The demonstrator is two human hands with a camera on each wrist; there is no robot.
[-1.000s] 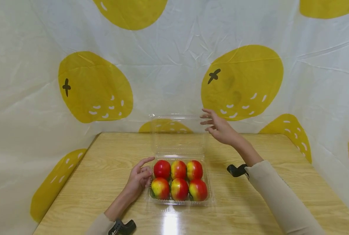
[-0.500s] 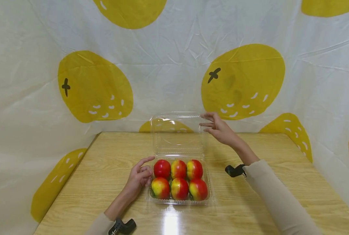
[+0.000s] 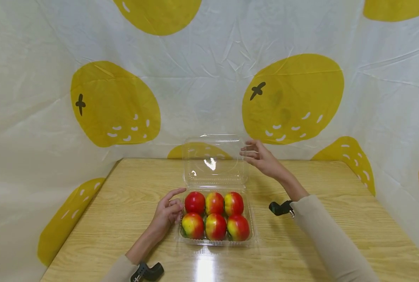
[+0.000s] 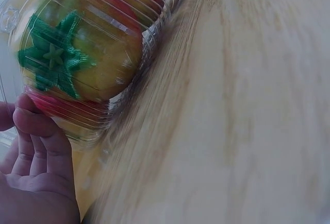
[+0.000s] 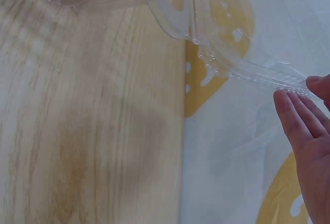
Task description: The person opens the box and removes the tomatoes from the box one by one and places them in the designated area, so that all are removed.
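Note:
A clear plastic clamshell box [image 3: 227, 243] stands on the table, its hinged lid [image 3: 214, 172] raised at the back. Several red-and-yellow fruits [image 3: 215, 227] sit in it in two rows; the left wrist view shows a green star-shaped calyx [image 4: 51, 54] on one. At the box's left side, my left hand [image 3: 165, 215] pinches the edge between thumb and fingers, with the index finger stretched toward the back left corner. My right hand [image 3: 264, 158] holds the right edge of the lid, thumb on one face and fingers on the other, as the right wrist view shows.
The light wooden table [image 3: 311, 219] runs back to a whitish curtain [image 3: 202, 94] with large yellow fruit prints. Black wrist devices [image 3: 281, 207] are strapped on both wrists. A bright glare lies on the tabletop in front of the box.
My right hand has come down slightly along the lid's edge. The lid has tilted a little and its reflections have shifted. My left hand and the fruits have stayed in place.

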